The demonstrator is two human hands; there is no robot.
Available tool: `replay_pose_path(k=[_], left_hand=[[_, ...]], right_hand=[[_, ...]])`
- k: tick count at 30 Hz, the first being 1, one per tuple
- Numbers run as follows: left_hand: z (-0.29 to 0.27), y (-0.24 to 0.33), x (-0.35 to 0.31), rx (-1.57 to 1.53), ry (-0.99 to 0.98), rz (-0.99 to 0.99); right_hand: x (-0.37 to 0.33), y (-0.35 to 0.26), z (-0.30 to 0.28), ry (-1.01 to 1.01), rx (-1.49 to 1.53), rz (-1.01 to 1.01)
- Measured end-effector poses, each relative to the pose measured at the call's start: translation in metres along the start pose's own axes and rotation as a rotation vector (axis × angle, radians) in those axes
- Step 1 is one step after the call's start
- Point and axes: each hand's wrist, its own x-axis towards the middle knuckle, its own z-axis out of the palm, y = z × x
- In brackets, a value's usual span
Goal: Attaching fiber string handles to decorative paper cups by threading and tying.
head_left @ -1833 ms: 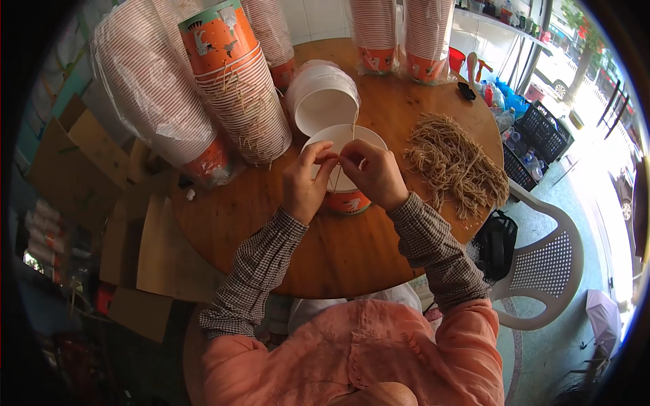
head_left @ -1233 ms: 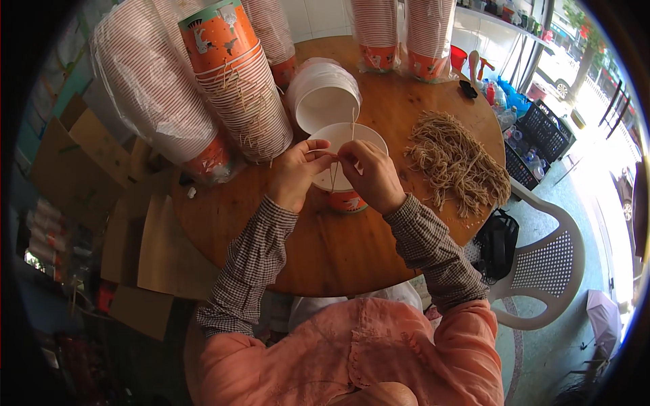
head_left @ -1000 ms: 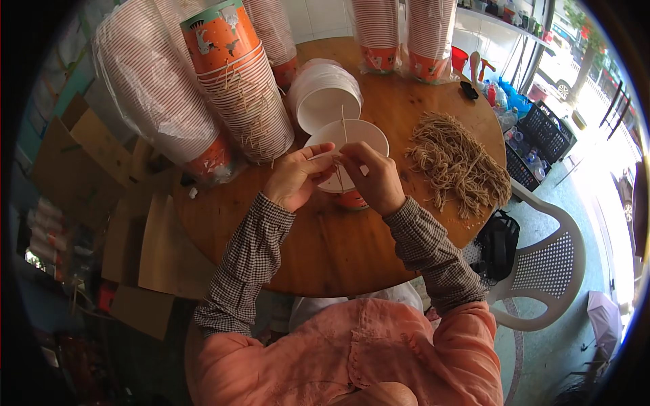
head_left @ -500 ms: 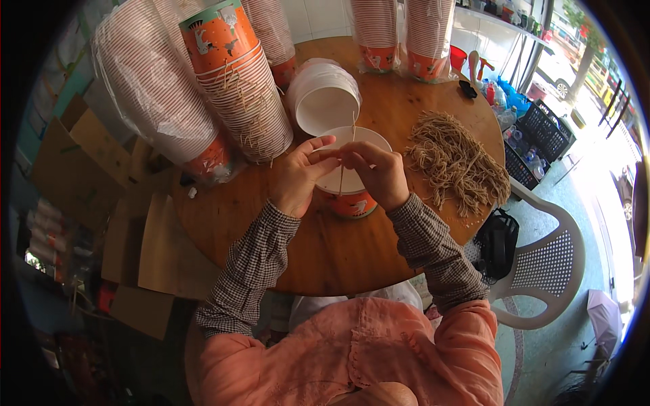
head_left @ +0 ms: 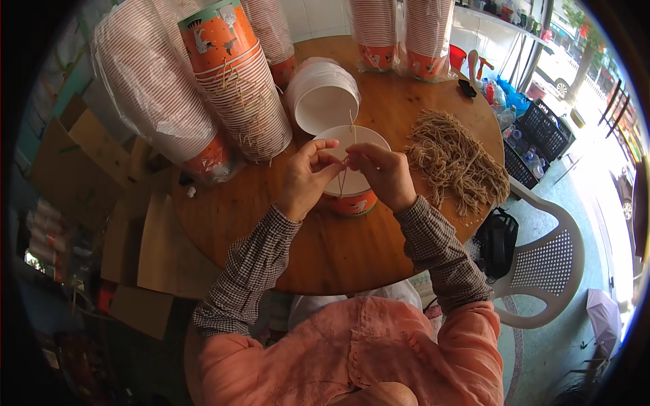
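Note:
An orange paper cup (head_left: 353, 201) with a white inside stands upright on the round wooden table (head_left: 318, 247). Both hands meet over its near rim. My left hand (head_left: 306, 177) and my right hand (head_left: 380, 174) pinch a thin tan string (head_left: 352, 124) that runs up across the cup's mouth and down its near side. A pile of the same tan strings (head_left: 455, 160) lies to the right of the cup. A short stack of white-lined cups (head_left: 321, 98) lies tipped just behind it.
Tall stacks of orange cups, some in plastic sleeves (head_left: 152, 95), lean at the table's left, with an unwrapped stack (head_left: 237, 88) beside them and more stacks (head_left: 399, 34) at the back. Flattened cardboard (head_left: 145, 243) lies at the left. A white plastic chair (head_left: 552, 264) stands at the right.
The hands have stayed over the cup's rim, shifting slightly as the fingers work the string. The cup and the stacks have not moved.

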Motion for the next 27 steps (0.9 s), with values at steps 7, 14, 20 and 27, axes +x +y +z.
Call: replay_pose_path(k=[7, 14, 20, 27], left_hand=[[-0.005, -0.001, -0.006, 0.024, -0.003, 0.031], [-0.003, -0.009, -0.019, 0.422, 0.039, 0.333], [-0.002, -0.022, -0.024, 0.454, 0.059, 0.284], [-0.003, -0.016, -0.014, 0.425, 0.010, 0.249]], right_hand=[[-0.005, 0.005, 0.002, 0.006, 0.040, 0.045], [-0.005, 0.014, 0.000, 0.028, -0.051, 0.134], [-0.003, 0.006, 0.008, 0.121, -0.002, 0.121], [0.000, 0.001, 0.009, 0.118, -0.031, 0.050]])
